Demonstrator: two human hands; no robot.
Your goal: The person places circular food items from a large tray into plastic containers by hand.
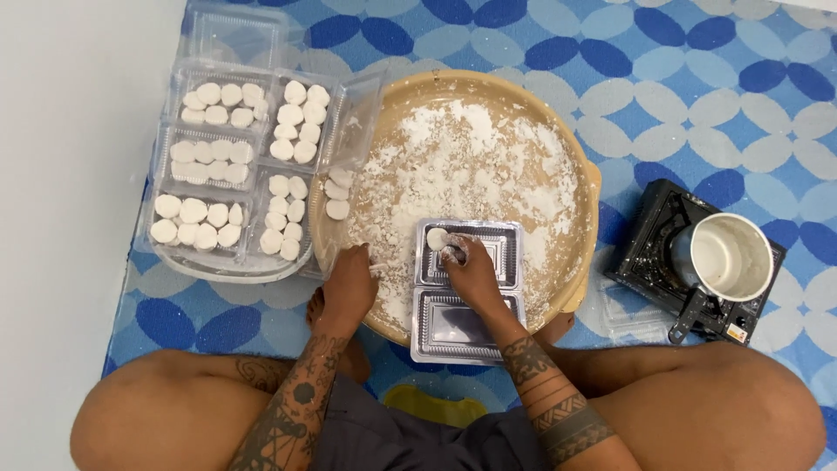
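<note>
A wide tan basin [586, 179] holds white flour. An open clear plastic clamshell box [506, 240] lies on the flour at the basin's near edge, with one white dough piece [436, 237] in its far half. My right hand [471, 270] rests over that half, its floured fingers closed on another white dough piece [454, 253]. My left hand [350, 283] presses into the flour at the basin's left side, fingers bent; what it grips is hidden.
Several clear boxes [209, 166] filled with white dough pieces sit in a stack at the left. A black portable stove [649, 235] with a white saucepan [728, 257] stands at the right. A blue patterned mat covers the floor; my bare knees frame the bottom.
</note>
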